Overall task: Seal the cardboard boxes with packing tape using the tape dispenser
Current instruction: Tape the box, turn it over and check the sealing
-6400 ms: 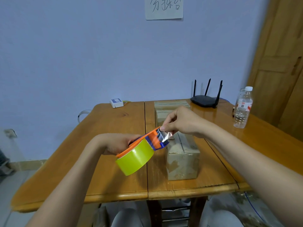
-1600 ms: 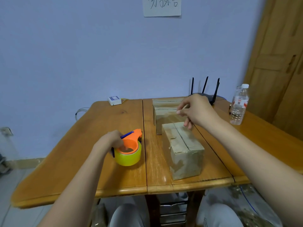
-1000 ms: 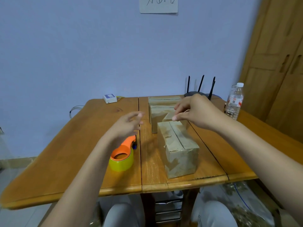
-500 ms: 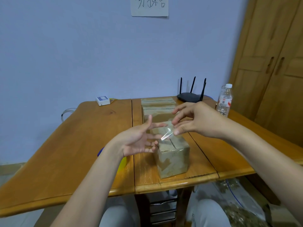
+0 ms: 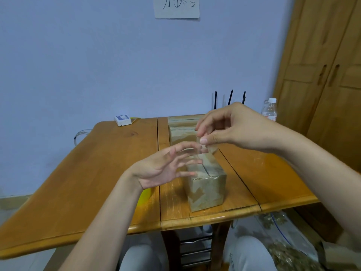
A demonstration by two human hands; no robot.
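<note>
Cardboard, nearest box [image 5: 206, 184]: it is sitting just in front of and below your hands, its long axis running away from you along the table [image 5: 97, 173], its centre seam facing up.

Clear tape strip [image 5: 208, 148]: you are pinching a short, see-through piece between thumb and fingers of your right hand [image 5: 230, 130], and it is hanging above the far end of that box.

Left hand [image 5: 164, 167]: you are holding it palm up with fingers spread and gripping nothing, fingertips close to the strip; whether they are touching it is too blurred to tell.

Nearer hand: both are hovering over the box, the left over its near half, the right over its far half.

Tape dispenser [image 5: 145, 194]: only a sliver of its yellow roll is showing behind your left wrist, resting on the table just left of the box, in neither hand.

Other boxes [image 5: 182, 128]: at least 2 more are lining up behind the first, closed; what they are holding cannot be seen.

Water bottle [image 5: 270, 110]: it is standing at the far right edge, partly hidden by your right hand.

Coming move, as a judgement: the strip is probably heading down onto the seam, so you are needing to line it up with that long axis.
</note>
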